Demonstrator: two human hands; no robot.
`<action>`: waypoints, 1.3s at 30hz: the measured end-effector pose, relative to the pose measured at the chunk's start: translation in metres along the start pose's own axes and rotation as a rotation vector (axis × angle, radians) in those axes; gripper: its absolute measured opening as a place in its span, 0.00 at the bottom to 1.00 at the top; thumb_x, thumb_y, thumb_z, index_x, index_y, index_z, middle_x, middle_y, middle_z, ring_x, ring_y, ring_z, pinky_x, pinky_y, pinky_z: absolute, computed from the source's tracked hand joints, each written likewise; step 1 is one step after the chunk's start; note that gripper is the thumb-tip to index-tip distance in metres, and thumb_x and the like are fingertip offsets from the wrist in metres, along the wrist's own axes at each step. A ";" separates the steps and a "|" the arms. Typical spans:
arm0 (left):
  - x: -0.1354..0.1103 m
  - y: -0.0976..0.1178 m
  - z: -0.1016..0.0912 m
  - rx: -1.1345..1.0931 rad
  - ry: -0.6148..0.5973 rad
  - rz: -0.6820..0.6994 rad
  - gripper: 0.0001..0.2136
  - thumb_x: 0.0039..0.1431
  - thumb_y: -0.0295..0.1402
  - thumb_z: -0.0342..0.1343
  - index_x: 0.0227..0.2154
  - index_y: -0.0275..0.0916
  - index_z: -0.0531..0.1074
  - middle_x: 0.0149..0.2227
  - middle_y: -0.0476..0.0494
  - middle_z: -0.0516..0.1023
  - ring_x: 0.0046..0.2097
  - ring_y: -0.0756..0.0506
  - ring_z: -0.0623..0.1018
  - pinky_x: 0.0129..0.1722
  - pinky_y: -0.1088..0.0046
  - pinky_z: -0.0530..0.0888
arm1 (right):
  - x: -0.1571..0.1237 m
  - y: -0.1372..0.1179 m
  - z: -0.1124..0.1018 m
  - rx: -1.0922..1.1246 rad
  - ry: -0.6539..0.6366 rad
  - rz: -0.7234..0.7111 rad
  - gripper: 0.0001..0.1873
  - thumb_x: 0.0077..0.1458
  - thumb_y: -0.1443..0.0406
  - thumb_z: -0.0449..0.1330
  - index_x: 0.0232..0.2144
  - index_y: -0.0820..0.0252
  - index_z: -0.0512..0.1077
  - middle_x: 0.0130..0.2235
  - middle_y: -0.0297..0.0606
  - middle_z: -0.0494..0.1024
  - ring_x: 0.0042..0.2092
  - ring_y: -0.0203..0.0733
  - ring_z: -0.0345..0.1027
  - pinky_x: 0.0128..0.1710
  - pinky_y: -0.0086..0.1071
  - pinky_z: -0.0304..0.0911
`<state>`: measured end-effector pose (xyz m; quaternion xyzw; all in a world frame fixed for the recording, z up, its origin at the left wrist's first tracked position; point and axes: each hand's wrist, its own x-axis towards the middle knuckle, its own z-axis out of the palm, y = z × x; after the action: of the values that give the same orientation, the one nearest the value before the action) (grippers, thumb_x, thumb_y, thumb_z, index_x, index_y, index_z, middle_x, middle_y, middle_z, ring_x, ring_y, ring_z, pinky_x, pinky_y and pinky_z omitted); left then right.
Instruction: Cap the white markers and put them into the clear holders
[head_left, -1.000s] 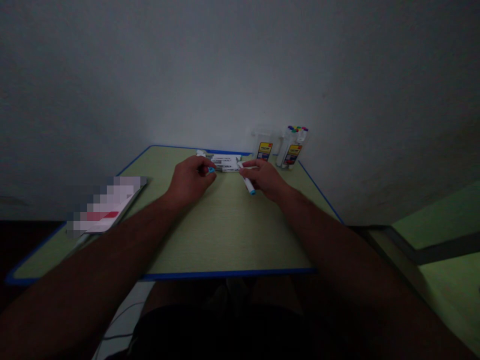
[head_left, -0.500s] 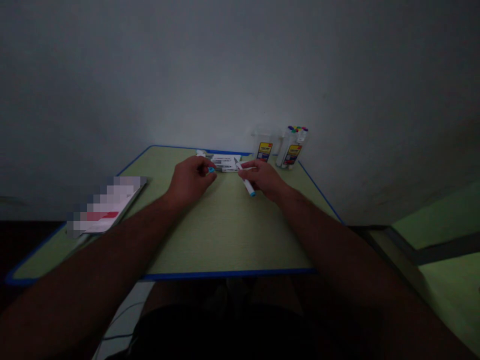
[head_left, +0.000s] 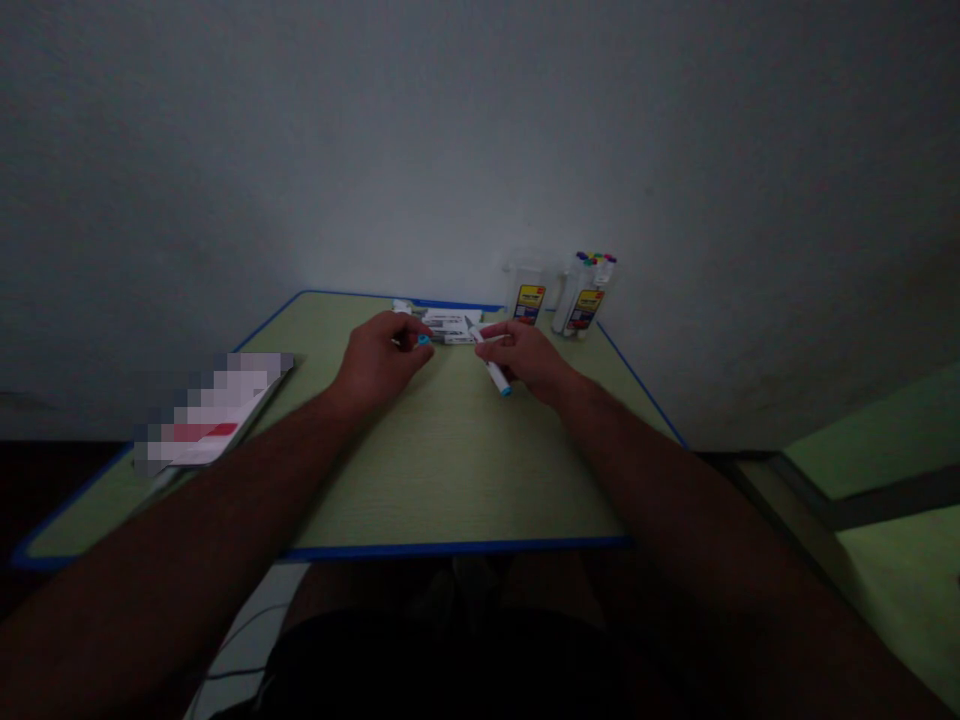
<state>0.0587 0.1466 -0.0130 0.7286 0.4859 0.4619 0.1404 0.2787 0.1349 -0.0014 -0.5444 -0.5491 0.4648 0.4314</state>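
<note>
My left hand (head_left: 384, 352) pinches a small light-blue marker cap (head_left: 424, 341) between thumb and fingers. In my right hand (head_left: 527, 357) is a white marker (head_left: 496, 374) with a blue end, its bare grey tip slanting up and left. The two hands are apart over the far half of the table, with a gap between cap and marker. Just behind them, several white markers (head_left: 459, 316) lie side by side on the tabletop, partly covered by my fingers.
A clear plastic case (head_left: 529, 272) with a yellow label stands by the wall. Right of it, another clear case (head_left: 587, 305) holds several markers with coloured caps. A flat white item (head_left: 225, 400), partly pixelated, lies at the left on the blue-edged table (head_left: 450, 480).
Both hands stay almost in place. The marker in my right hand has tilted slightly, its tip a little farther left.
</note>
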 end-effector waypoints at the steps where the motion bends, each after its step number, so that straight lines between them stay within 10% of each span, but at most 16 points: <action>1: 0.001 0.000 0.000 -0.027 -0.007 -0.016 0.09 0.49 0.31 0.65 0.34 0.38 0.80 0.28 0.50 0.74 0.30 0.48 0.71 0.35 0.70 0.69 | 0.000 0.000 0.000 -0.001 -0.007 -0.005 0.11 0.55 0.69 0.69 0.39 0.60 0.71 0.27 0.32 0.75 0.22 0.32 0.64 0.19 0.27 0.60; 19: 0.010 -0.006 -0.003 -0.741 -0.047 -0.520 0.10 0.42 0.31 0.68 0.27 0.36 0.74 0.26 0.48 0.74 0.28 0.49 0.73 0.32 0.71 0.73 | 0.000 0.002 -0.017 -0.082 -0.174 -0.149 0.13 0.45 0.72 0.71 0.35 0.63 0.76 0.28 0.32 0.78 0.26 0.30 0.68 0.25 0.24 0.62; 39: 0.006 0.004 -0.001 -0.765 -0.200 -0.549 0.11 0.40 0.31 0.71 0.24 0.37 0.74 0.24 0.49 0.74 0.25 0.52 0.70 0.32 0.69 0.74 | 0.001 0.007 -0.015 -0.131 -0.337 -0.218 0.14 0.41 0.68 0.73 0.34 0.60 0.80 0.28 0.31 0.77 0.29 0.32 0.68 0.30 0.27 0.63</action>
<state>0.0607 0.1492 -0.0063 0.5103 0.4394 0.4811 0.5613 0.2950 0.1360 -0.0057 -0.4232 -0.6980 0.4633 0.3449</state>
